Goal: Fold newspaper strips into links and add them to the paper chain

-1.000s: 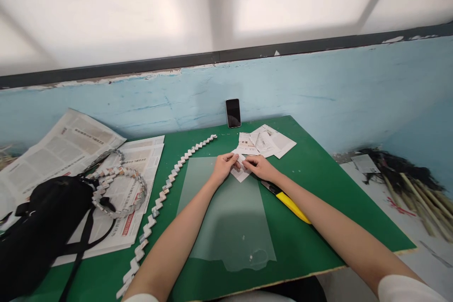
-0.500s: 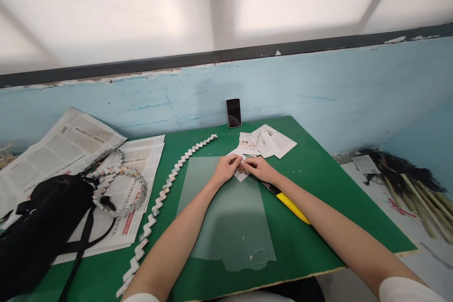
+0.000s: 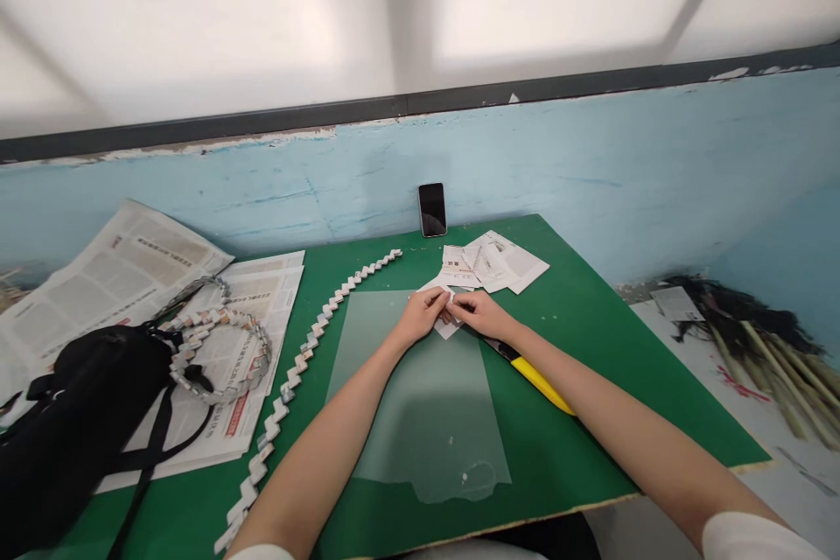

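Both hands meet above the far end of a translucent sheet (image 3: 420,402) on the green table. My left hand (image 3: 422,315) is closed, pinching a small piece of white paper (image 3: 448,329). From the other side my right hand (image 3: 481,315) pinches the same paper, its fingertips close to the left ones. Part of the paper is hidden behind the fingers. Just beyond lie several cut newspaper pieces (image 3: 518,266). A knife with a yellow handle (image 3: 542,385) rests beneath my right forearm.
A zigzag folded-paper chain (image 3: 300,361) runs along the left of the sheet. Further left are newspapers (image 3: 276,280), a coiled paper chain (image 3: 253,350) and a black bag (image 3: 98,394). A phone (image 3: 432,210) leans on the blue wall. Sticks (image 3: 774,376) lie at the right, beyond the table.
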Available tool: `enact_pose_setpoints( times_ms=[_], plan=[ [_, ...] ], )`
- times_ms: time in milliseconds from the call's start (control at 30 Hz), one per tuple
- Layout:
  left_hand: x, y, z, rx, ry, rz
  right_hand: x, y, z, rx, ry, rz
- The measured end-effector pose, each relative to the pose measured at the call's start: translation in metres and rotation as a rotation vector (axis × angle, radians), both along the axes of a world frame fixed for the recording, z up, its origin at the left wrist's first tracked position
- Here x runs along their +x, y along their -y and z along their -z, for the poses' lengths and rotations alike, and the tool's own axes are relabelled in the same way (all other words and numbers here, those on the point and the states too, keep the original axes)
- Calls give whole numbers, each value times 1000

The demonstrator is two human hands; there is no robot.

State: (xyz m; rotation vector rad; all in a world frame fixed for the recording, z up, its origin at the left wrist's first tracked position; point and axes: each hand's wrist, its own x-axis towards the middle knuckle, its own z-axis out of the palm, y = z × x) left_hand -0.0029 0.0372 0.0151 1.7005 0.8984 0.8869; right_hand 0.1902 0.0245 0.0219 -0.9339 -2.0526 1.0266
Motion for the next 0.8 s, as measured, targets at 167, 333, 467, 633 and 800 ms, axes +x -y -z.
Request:
enact_pose_setpoints(
  times_ms=[167,333,467,633,800],
  plan=[
    [1,-4,6,-6,39,-51,0,-1,-2,24,28,-3],
    [1,-6,6,-49,104,-179,-1,-6,7,77,81,79],
    [1,-6,5,-77,101,-197,-3,-5,9,61,99,73],
    [-3,-8,5,51,38,-379,5,-6,-2,267,179,180],
    [-3,-9,8,199,-72,-470,26,-24,5,428,422,547]
  ],
)
